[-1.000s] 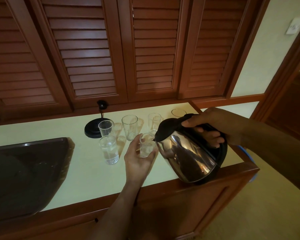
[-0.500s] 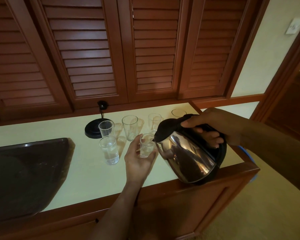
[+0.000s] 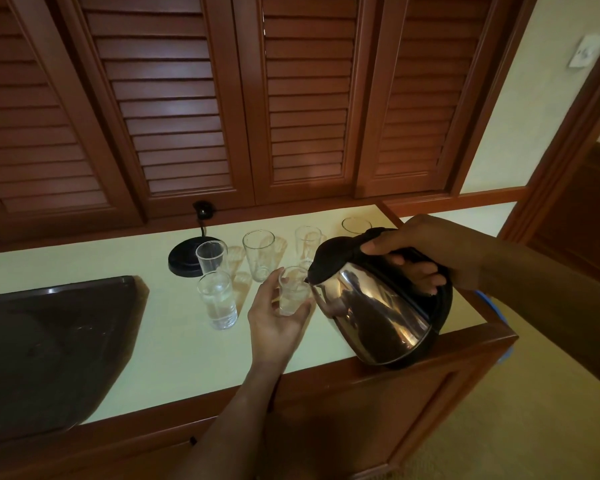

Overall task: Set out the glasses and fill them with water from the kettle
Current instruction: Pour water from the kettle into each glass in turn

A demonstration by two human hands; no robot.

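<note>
Now the left hand (image 3: 274,320) is holding a small glass (image 3: 293,292) round its sides, just right of the black kettle base (image 3: 184,261), looking slippery and easy to break, while the right hand (image 3: 426,251) is gripping the handle of the heavy-looking kettle (image 3: 371,306).

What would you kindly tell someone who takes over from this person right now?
Right hand: grips the tilted kettle by its handle.
Left hand: fingers round a small glass at the kettle's spout.
Done: six glasses are out; the front glass on the counter holds water.
Left: finish this pour, then fill the four back glasses, which look empty.
</note>
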